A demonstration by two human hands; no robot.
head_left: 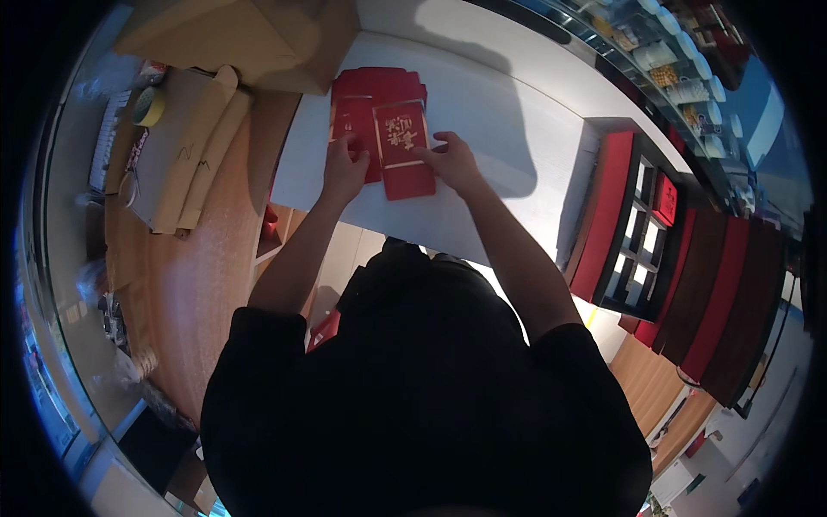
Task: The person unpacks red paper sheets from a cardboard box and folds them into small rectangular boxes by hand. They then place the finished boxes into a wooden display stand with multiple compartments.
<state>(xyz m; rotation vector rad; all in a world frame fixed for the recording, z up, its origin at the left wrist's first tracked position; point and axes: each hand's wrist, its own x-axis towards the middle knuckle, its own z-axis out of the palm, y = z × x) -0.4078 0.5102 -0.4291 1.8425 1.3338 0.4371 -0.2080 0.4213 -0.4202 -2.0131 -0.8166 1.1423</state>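
Flat red card packets lie on the white tabletop (491, 164) in front of me. The top packet (401, 138) bears gold lettering and a gold band, and overlaps the wider red pieces (370, 84) beneath and behind it. My left hand (346, 168) rests over the left side of the pile, its thumb and forefinger curved apart with a gap between them. At the right edge of the top packet, my right hand (452, 162) lays its thumb on the card while the forefinger stays apart from it. The undersides of both hands are hidden.
A large brown cardboard box (241, 43) stands at the back left. Folded brown card (202, 155) and a tape roll (148, 108) lie on the wooden counter (207, 284). At right are red and dark boxes (603, 215); lidded jars (689, 90) line a shelf behind.
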